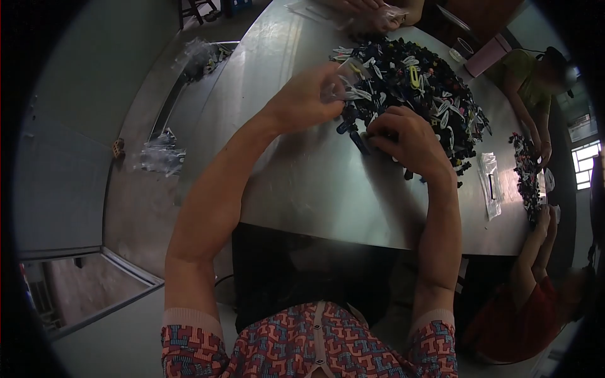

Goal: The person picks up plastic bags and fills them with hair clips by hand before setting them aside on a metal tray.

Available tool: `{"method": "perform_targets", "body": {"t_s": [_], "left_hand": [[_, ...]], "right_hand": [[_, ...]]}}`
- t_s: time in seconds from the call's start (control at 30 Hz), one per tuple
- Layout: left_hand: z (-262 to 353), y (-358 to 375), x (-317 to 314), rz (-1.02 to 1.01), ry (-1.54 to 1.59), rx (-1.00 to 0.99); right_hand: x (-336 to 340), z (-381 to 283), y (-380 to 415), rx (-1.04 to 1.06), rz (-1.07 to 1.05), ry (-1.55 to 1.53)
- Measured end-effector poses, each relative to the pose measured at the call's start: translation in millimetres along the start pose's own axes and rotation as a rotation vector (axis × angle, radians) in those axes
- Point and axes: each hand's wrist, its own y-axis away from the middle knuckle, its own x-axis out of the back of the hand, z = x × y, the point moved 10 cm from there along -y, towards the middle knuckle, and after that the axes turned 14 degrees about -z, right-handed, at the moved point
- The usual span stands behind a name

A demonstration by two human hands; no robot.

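A big heap of small black and white hair clips (422,82) lies on the shiny metal table (302,183). My left hand (309,97) holds a small clear plastic bag (343,82) with white clips in it, at the near left edge of the heap. My right hand (406,138) rests on the heap's near edge, fingers closed on a dark clip (359,140). Both hands are close together, a few centimetres apart.
Clear packets (490,183) lie right of the heap, beside a smaller clip pile (526,173). Other people sit at the right and far sides; a pink cup (485,57) stands at the far right. Plastic bags (161,154) lie on the floor at left.
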Motion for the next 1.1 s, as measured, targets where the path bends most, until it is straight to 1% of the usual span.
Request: {"method": "perform_targets", "body": {"t_s": [0.07,0.13,0.17,0.23,0.27,0.33,0.37,0.43,0.47,0.53,0.57,0.63,0.67,0.73,0.77,0.83,0.87,0.93,1.0,1.07,1.1], "left_hand": [[-2.9,-1.2,1.1,0.031,-0.111,-0.037],[-3.0,-1.5,-0.9,0.022,-0.105,-0.054],[-2.5,-1.5,-1.9,0.012,-0.098,-0.07],[2.7,-1.3,-4.7,0.007,-0.103,-0.077],[5.5,-1.1,-6.9,0.0,-0.107,-0.084],[8.9,-1.0,-11.5,-0.03,-0.092,-0.078],[10.0,-1.2,-15.8,-0.061,-0.076,-0.071],[13.7,-0.2,-20.3,-0.058,-0.07,-0.068],[15.0,0.0,-22.7,-0.056,-0.064,-0.066],[19.1,1.0,-26.0,-0.044,-0.094,-0.076],[21.2,1.5,-25.8,-0.03,-0.125,-0.084],[17.4,0.8,-24.4,-0.058,-0.114,-0.074],[15.0,0.2,-24.0,-0.085,-0.104,-0.066],[15.9,-0.2,-16.1,-0.062,-0.117,-0.054],[15.5,-0.2,-11.4,-0.038,-0.13,-0.043],[9.8,-1.0,-6.0,0.001,-0.123,-0.078],[8.9,-0.1,-2.5,0.04,-0.116,-0.114],[6.8,-0.7,-2.5,0.023,-0.084,-0.082],[4.5,-0.8,-2.7,0.007,-0.051,-0.048],[8.5,-0.8,-4.0,-0.016,-0.126,-0.045],[9.6,-0.6,-4.2,-0.017,-0.127,-0.045]], "right_hand": [[4.3,1.5,1.1,-0.018,-0.004,-0.033],[17.7,5.9,4.4,-0.015,0.083,-0.25],[19.2,3.0,4.2,-0.014,0.083,-0.25],[37.9,-3.3,11.6,0.102,0.31,-0.517],[36.3,-6.4,10.0,0.103,0.31,-0.516],[45.3,-15.3,14.9,0.112,0.458,-0.403],[42.7,-22.0,12.6,0.112,0.457,-0.403],[48.2,-40.8,16.7,0.121,0.576,-0.257],[44.2,-40.0,14.2,0.118,0.576,-0.257],[39.8,-43.8,15.1,0.124,0.639,-0.092],[39.1,-43.2,15.4,0.122,0.639,-0.093],[41.9,-39.8,18.4,0.142,0.67,-0.222],[44.2,-39.6,19.2,0.142,0.67,-0.223],[47.4,-18.0,20.7,-0.01,0.655,-0.322],[47.4,-13.0,22.1,-0.01,0.655,-0.322],[27.6,3.3,9.9,-0.118,0.456,-0.27],[22.7,6.9,8.7,-0.119,0.457,-0.269],[4.1,2.4,-3.9,-0.144,0.285,-0.077],[-1.5,0.2,-4.0,-0.162,0.295,-0.065],[-7.7,-8.8,-6.5,-0.139,0.251,0.121],[-7.6,-8.0,-6.5,-0.14,0.252,0.121]]}}
